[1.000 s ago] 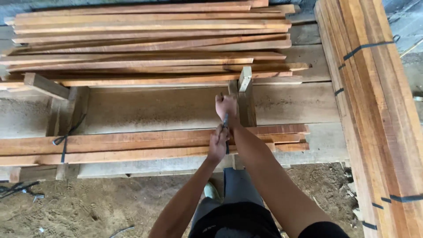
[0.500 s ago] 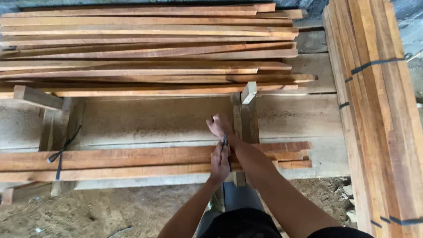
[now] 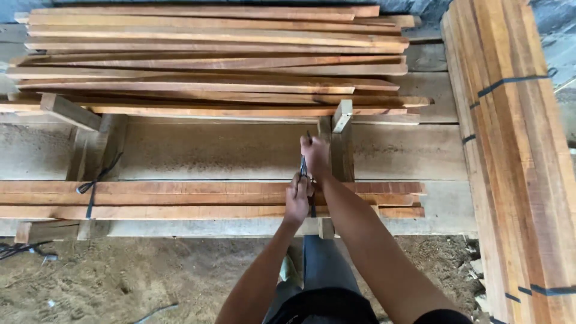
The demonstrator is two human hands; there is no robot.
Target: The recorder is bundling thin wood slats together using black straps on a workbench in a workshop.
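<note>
A low bundle of long reddish wooden planks [image 3: 180, 201] lies across a pale wooden bench. A dark strap [image 3: 304, 168] runs over the right part of this bundle. My left hand [image 3: 297, 195] is closed on the strap at the near side of the planks. My right hand [image 3: 316, 155] is closed on the same strap a little farther away, next to an upright wooden post [image 3: 342, 150]. Another dark strap [image 3: 90, 195] is tied around the bundle's left end.
A big stack of long planks [image 3: 210, 66] lies behind. At the right stands a tall strapped plank bundle [image 3: 516, 156]. Wooden blocks [image 3: 69, 111] prop the bench. Below is a sawdust-covered floor [image 3: 120, 276] with a thin cable [image 3: 24, 249] at the left.
The view has shifted slightly. Both hands stay at the strap; my right hand has moved a little away from my left along it.
</note>
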